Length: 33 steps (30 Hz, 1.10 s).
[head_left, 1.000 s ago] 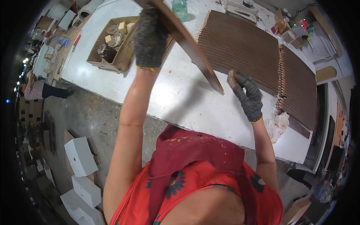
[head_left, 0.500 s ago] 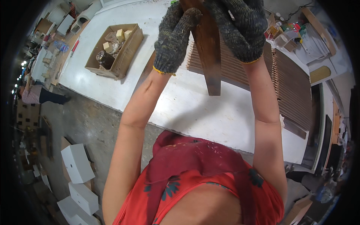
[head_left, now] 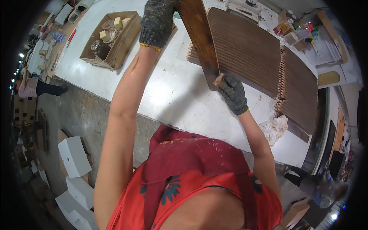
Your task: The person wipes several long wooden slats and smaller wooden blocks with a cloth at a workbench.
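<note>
White and stained, the desk (head_left: 172, 96) carries rows of dark-stained slats (head_left: 249, 50), seemingly finished, while the gloved left hand (head_left: 158, 21) grips one brown plank (head_left: 199, 38) raised above it and the right hand (head_left: 232, 94) fingers pinch a small block at its lower end.

We are gripping a dark wooden slat (head_left: 199, 38) with our gloved left hand (head_left: 158, 21) at its upper part, while our gloved right hand (head_left: 232, 94) is pressing a small block (head_left: 219, 79) against its lower end. Beyond the grip, rows of stained slats (head_left: 249, 50) are lying on the white table (head_left: 172, 96), and left of it a cardboard box (head_left: 115, 38) is sitting.
</note>
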{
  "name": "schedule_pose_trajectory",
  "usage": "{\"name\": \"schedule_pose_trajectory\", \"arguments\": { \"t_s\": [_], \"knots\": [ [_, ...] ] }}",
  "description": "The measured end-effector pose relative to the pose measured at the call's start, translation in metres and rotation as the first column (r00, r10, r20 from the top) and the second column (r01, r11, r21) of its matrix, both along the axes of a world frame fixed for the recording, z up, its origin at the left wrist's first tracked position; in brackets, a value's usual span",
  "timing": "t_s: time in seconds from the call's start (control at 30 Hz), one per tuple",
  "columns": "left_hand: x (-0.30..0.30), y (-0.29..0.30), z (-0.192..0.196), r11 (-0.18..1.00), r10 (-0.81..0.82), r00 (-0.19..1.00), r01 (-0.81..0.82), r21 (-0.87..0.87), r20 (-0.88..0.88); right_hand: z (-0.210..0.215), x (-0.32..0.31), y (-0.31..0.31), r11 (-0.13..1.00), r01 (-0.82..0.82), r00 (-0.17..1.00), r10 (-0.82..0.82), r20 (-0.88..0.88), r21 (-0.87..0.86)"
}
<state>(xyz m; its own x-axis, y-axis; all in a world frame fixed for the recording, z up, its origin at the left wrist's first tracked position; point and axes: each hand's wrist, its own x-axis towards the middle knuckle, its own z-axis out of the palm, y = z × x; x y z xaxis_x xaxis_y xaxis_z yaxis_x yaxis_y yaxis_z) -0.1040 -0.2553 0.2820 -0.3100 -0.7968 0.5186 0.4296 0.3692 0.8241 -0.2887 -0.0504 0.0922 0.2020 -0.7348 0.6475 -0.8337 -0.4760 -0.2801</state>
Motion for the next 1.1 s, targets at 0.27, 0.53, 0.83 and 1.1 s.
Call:
{"name": "schedule_pose_trajectory", "arguments": {
  "t_s": [0.27,0.53,0.83,1.1],
  "knots": [
    [-0.005,-0.041,-0.024,0.998,0.033,0.999,-0.032,0.063,-0.017,-0.038,-0.025,0.036,0.955,-0.021,0.995,0.05,-0.09,0.295],
    [-0.025,-0.011,-0.117,0.983,-0.182,0.936,0.163,0.088,0.3,-0.049,-0.025,0.031,0.928,-0.015,0.999,-0.003,0.048,0.372],
    [-0.042,0.089,-0.166,0.709,-0.517,0.818,0.245,0.662,0.251,0.015,0.006,0.102,0.786,-0.229,0.905,-0.046,0.423,0.574],
    [-0.045,0.113,-0.167,0.296,-0.514,0.82,0.443,0.846,-0.25,0.028,0.009,0.154,0.838,0.071,0.563,-0.481,0.672,0.541]
  ]
}}
